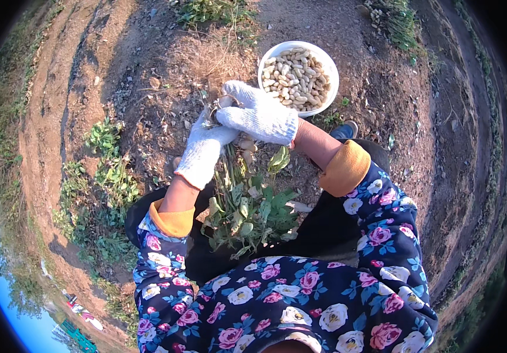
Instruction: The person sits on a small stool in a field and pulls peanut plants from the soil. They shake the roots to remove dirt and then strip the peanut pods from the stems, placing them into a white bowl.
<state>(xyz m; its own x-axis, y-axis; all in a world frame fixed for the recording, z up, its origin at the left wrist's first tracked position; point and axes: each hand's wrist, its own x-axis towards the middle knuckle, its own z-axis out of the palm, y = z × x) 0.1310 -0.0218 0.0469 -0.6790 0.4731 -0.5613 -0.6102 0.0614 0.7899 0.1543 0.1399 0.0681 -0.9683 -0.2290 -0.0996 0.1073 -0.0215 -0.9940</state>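
Both my hands wear white knitted gloves and meet over a pulled-up peanut plant (pixel 253 206). Its green leaves hang toward my lap, and its stems run up to the gloves. My left hand (pixel 205 144) is closed round the root end of the plant. Thin brown roots poke out between the gloves. From the right, my right hand (pixel 256 113) reaches over with fingers curled on those roots; its fingertips are partly hidden. A few pale peanut pods (pixel 246 144) show just below the gloves. Close beyond my right wrist stands a round white bucket (pixel 334 76) holding many peanuts (pixel 296 76).
Dry brown soil with crop debris surrounds me. Leafy plants (pixel 103 200) lie on the left, with more greenery (pixel 212 10) ahead and at the upper right (pixel 397 23). A blue shoe (pixel 344 130) shows below the bucket. Far off at lower left is a green object (pixel 77 336).
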